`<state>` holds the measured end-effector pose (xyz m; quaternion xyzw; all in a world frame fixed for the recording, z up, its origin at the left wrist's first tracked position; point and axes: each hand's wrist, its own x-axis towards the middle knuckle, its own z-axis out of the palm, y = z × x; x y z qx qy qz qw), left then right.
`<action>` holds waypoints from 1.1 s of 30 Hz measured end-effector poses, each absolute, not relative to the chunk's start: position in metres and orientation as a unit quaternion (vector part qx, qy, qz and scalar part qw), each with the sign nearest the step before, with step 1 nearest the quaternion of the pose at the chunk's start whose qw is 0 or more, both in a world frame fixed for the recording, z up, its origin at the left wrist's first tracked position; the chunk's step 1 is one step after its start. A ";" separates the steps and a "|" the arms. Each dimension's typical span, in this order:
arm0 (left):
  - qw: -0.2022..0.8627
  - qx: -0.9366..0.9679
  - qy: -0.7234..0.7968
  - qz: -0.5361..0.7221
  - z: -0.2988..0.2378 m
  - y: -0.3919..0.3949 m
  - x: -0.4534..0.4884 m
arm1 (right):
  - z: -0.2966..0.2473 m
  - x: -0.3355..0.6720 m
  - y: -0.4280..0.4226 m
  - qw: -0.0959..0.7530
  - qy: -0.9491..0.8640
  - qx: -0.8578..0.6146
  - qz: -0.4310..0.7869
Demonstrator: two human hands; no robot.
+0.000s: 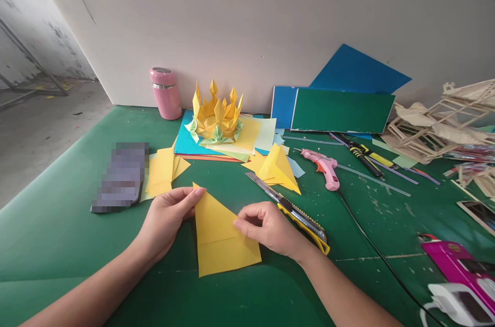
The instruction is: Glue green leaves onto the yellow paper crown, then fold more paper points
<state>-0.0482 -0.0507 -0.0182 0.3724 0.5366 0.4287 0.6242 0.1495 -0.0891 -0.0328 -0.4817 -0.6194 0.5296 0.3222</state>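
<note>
A folded sheet of yellow paper (226, 234), slanting to a point at its upper left, is held between my two hands just above the green table. My left hand (168, 221) pinches its top corner between thumb and fingers. On the slanted right edge, my right hand (266, 226) grips the paper with thumb and forefinger. A crease runs across its lower part. Close beyond my right hand lies a yellow utility knife (299, 216) with its blade out. Folded yellow paper pieces (278, 164) rest behind the knife, and more yellow paper (161, 169) lies beyond my left hand.
A yellow paper crown (216, 118) stands on stacked coloured sheets (193, 147). Around it are a pink flask (166, 95), a pink glue gun (323, 166) with its cord, pliers (363, 157), and wooden stick models (425, 126). A blurred dark phone-like object (121, 180) lies left.
</note>
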 end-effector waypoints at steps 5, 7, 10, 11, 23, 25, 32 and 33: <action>0.610 0.381 0.545 0.431 -0.018 -0.050 -0.049 | -0.034 0.149 -0.090 0.320 -0.622 -0.490 0.521; 0.615 0.386 0.538 0.428 -0.018 -0.050 -0.050 | -0.034 0.148 -0.091 0.317 -0.625 -0.493 0.516; 0.631 0.382 0.524 0.426 -0.016 -0.050 -0.050 | -0.034 0.148 -0.092 0.316 -0.626 -0.495 0.513; 0.634 0.378 0.521 0.428 -0.015 -0.050 -0.050 | -0.034 0.147 -0.091 0.317 -0.626 -0.495 0.512; 0.643 0.349 0.515 0.447 -0.014 -0.052 -0.050 | -0.035 0.144 -0.091 0.314 -0.640 -0.497 0.495; 0.642 0.349 0.514 0.449 -0.014 -0.052 -0.049 | -0.036 0.144 -0.091 0.312 -0.644 -0.498 0.490; 0.628 0.368 0.533 0.432 -0.011 -0.053 -0.046 | -0.038 0.143 -0.092 0.308 -0.660 -0.504 0.464; 0.627 0.368 0.535 0.431 -0.011 -0.053 -0.046 | -0.038 0.143 -0.092 0.308 -0.661 -0.505 0.461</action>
